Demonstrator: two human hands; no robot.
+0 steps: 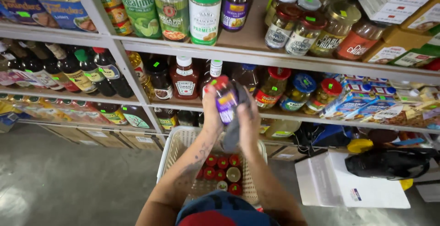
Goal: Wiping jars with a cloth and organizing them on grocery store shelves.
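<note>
The left hand [212, 111] is gripping a small jar [225, 100] with a red lid and a purple label, its fingers [209, 90] wrapping around the left side of the glass. The right hand [249, 120] is pressing a grey cloth [234, 125] against the jar's other side, its fingers [253, 98] closing over the cloth; the cloth is hanging down below the jar between both wrists. The jar is being held upright, slightly tilted, in the air in front of the middle shelf [293, 116], above a cream plastic basket [179, 143]. More red-lidded jars [223, 163] are standing in the basket, beside one with a gold lid [233, 174]. On the middle shelf behind the hands, a ketchup bottle [184, 77] is standing near other sauce bottles. The upper shelf [256, 52] is carrying a green-lidded cheese shaker [205, 10] and a lime juice bottle [139, 6]. A white box [353, 185] is lying on the floor at the right, next to a black bag [389, 162]
</note>
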